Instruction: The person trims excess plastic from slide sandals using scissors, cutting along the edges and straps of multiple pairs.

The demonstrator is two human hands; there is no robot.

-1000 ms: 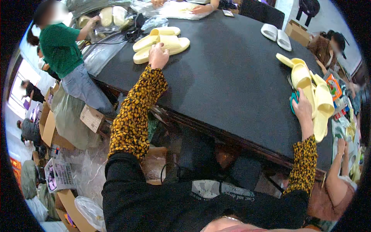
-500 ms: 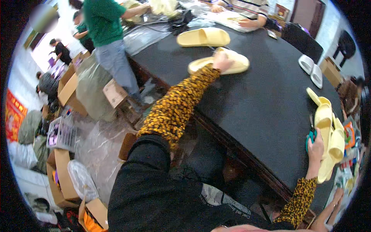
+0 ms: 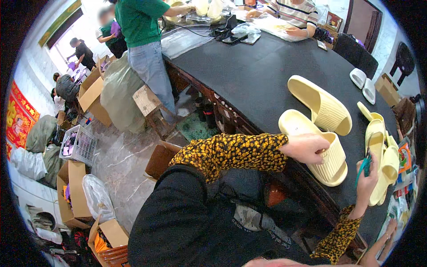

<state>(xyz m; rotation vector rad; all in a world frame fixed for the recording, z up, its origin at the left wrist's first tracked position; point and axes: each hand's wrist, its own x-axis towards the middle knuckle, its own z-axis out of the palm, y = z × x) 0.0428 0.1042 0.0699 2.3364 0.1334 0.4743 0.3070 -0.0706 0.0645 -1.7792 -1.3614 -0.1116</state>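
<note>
Two pale yellow slide slippers lie side by side on the black table (image 3: 249,89). My left hand (image 3: 309,149) is closed in a pinch over the nearer slipper (image 3: 336,158), at the edge of its ribbed strap; anything between the fingers is hidden. Just beyond it rests the farther slipper (image 3: 331,113), untouched. My right hand (image 3: 367,180) grips scissors (image 3: 364,168) with teal handles, beside the stacked yellow slippers (image 3: 390,164) at the table's right side.
White slippers (image 3: 368,91) sit near the right edge. Across the table, a person in a striped shirt (image 3: 293,13) handles clear plastic; another in green (image 3: 140,22) stands at the far left. Cardboard boxes (image 3: 73,191) and a white crate (image 3: 80,144) occupy the floor.
My left hand has come nearer and to the right. The slipper pair has moved with it and turned. My right hand still holds the scissors; my view has shifted somewhat.
</note>
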